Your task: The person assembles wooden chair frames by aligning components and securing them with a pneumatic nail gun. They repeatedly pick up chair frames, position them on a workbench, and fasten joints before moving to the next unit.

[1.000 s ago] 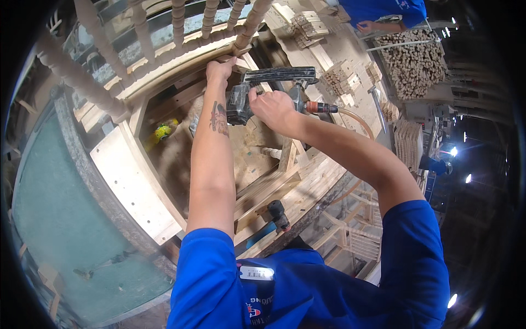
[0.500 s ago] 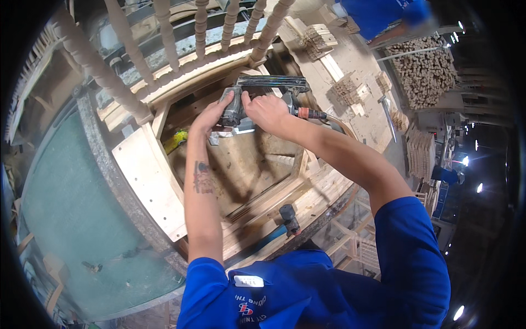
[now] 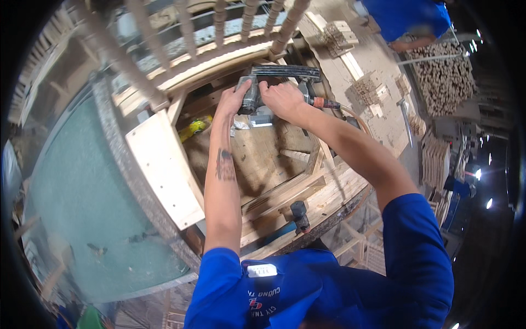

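A grey and black air nail gun (image 3: 249, 98) lies in both my hands by the far rail of a pale wooden chair-like frame (image 3: 164, 167). My left hand (image 3: 232, 101) is closed against the left side of its head, with the thumb on top. Around the grip is my right hand (image 3: 282, 100), its fingers wrapped and mostly hiding the handle. The gun's long dark magazine (image 3: 287, 71) points right, beyond my knuckles. A red hose fitting (image 3: 326, 103) sticks out beside my right wrist. Whether the gun's nose touches the wood is hidden.
Turned spindles (image 3: 186, 33) rise along the frame's far side. A second black air tool (image 3: 300, 214) rests on the near rail. Inside the frame lies something yellow (image 3: 193, 127). Stacked wood pieces (image 3: 366, 90) cover the right bench. A co-worker in blue (image 3: 408, 19) is at the upper right.
The whole scene has shifted to the right in the picture. Both hands keep their hold on the nail gun, which stays by the far rail.
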Available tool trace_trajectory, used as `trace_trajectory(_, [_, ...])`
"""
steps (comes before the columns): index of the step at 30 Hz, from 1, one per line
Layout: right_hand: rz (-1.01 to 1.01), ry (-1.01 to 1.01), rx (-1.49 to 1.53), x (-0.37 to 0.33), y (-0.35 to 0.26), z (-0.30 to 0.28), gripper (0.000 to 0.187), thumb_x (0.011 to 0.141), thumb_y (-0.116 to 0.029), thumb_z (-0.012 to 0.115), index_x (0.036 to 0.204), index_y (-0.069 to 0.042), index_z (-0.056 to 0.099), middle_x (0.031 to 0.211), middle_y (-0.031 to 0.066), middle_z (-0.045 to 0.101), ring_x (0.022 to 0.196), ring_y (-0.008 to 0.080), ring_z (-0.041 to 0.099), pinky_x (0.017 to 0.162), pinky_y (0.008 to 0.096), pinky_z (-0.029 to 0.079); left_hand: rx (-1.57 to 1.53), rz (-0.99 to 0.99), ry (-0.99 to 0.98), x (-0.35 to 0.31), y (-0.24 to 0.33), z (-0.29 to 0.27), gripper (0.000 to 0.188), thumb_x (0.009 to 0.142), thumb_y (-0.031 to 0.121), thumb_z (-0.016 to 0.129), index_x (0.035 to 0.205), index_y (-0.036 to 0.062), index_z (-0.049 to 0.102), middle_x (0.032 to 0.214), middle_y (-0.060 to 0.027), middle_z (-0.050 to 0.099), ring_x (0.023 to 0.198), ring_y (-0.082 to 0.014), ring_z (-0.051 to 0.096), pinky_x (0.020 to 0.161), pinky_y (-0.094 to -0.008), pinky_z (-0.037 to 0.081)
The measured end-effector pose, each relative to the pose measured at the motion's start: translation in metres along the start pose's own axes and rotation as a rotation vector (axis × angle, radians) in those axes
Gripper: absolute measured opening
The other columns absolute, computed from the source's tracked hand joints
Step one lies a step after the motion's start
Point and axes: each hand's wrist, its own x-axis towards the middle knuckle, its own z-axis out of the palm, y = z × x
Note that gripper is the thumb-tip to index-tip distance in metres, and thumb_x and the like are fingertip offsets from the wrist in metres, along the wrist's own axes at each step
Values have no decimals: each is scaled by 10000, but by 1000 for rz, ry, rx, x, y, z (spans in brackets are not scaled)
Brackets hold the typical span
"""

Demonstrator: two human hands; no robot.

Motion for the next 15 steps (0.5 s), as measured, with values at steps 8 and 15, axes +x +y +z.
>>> trace_trajectory(8, [167,-220,542,-159,-58,-69,947,924,-353,667,1614,-50,92,1096,369,664,1046,539,645,933,543,518,97,-89,147,-152,79,-55,810,1001,639,535,1503,5,492,1420,-200,601,1292,-248,587,1081,-402,454])
trace_trajectory(15, [1009,-16,579,-407,4,75,999,958,-330,666,1602,39,-2,1133,391,652,1076,540,641,926,528,520,228,350,611,-378,-46,-77,347,1057,153,570,1311,-78,625,1219,-167,699,1121,-217,672,1003,-328,510])
